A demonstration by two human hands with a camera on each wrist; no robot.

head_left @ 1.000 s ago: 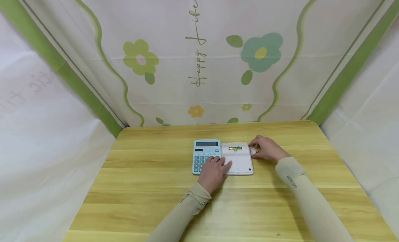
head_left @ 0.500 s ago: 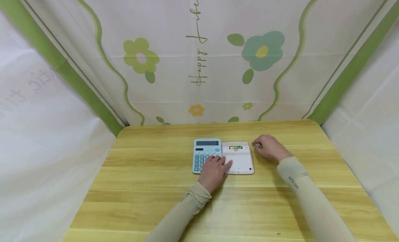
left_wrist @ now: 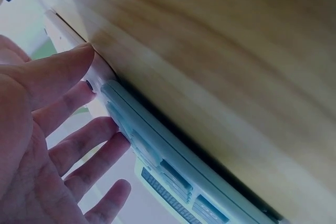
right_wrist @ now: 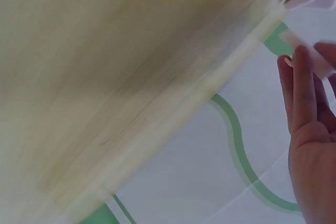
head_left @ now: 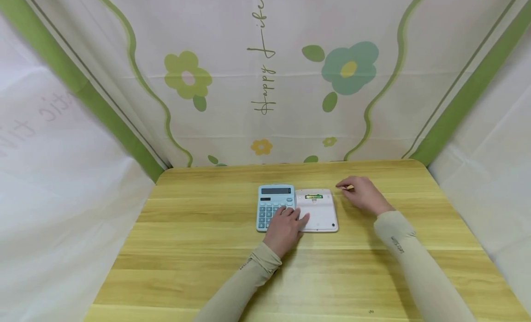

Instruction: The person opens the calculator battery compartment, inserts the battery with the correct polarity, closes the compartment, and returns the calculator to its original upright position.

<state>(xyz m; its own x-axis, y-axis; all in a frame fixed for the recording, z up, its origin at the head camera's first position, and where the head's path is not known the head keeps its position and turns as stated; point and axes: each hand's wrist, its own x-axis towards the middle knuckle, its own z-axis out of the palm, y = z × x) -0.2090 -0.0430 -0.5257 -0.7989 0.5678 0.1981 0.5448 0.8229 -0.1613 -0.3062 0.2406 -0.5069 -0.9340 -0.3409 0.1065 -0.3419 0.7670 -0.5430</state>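
Note:
A light blue calculator (head_left: 265, 199) lies face up on the table. Against its right side, a pale pink calculator (head_left: 319, 216) lies face down, its battery compartment uncovered and a green battery (head_left: 313, 197) showing inside. My left hand (head_left: 285, 227) rests across the lower parts of both, fingers spread, covering some blue keys. In the left wrist view, the thumb (left_wrist: 63, 74) is along the pink calculator's near edge. Off the pink calculator's upper right corner, my right hand (head_left: 362, 193) pinches a small flat pale pink battery cover (right_wrist: 319, 65) between thumb and fingers.
The wood-grain table (head_left: 199, 257) extends around the calculators. Its far edge meets a white curtain (head_left: 232, 114) printed with flowers, and more white cloth (head_left: 66, 211) hangs at both sides. A small dark mark (head_left: 371, 311) shows near the front.
My right hand has moved from the pink calculator's right edge up and to the right, turning the battery cover in its fingers. The left hand and both calculators have stayed put.

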